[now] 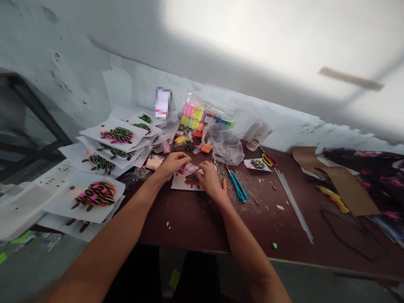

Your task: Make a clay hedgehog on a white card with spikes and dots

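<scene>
Here, both hands (pixel 174 164) (pixel 208 176) hold clear packet (pixel 190 169) over card (pixel 178 182).

I see the left forearm (pixel 126 227) and the right forearm (pixel 252 252), both bare, come over the front edge of the table (pixel 179 223) and lean toward each other. Above the table, the left hand (pixel 173 163) turns inward, its thumb and fingertips brought together. The right hand (pixel 208 179) is just beside it, slightly nearer to the table's front edge, its fingers curled in a pinch.
</scene>
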{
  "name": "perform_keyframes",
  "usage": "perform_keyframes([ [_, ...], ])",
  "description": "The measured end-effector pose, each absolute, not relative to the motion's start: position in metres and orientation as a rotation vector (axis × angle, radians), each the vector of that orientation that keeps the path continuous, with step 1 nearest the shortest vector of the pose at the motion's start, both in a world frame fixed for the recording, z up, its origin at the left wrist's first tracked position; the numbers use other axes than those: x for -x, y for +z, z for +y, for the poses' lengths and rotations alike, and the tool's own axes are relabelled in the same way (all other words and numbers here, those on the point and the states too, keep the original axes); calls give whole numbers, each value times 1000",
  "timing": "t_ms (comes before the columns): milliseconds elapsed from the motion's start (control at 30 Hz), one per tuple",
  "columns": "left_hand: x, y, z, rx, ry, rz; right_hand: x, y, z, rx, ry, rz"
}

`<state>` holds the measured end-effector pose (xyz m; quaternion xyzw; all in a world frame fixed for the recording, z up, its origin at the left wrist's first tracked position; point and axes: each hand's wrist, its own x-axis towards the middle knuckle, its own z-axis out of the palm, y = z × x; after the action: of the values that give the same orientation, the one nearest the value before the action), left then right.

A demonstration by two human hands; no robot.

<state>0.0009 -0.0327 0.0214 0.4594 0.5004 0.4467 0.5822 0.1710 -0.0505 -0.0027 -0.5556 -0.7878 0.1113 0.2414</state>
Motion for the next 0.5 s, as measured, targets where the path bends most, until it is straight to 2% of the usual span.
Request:
perform_keyframes([
  [167, -2, 21, -31, -1046, 1134, 1195, -179, 2, -52, 1512, 329, -2112],
  [500, -2, 16, -29, -1036, 1084, 1238, -174, 4, -58, 1556, 254, -2205],
])
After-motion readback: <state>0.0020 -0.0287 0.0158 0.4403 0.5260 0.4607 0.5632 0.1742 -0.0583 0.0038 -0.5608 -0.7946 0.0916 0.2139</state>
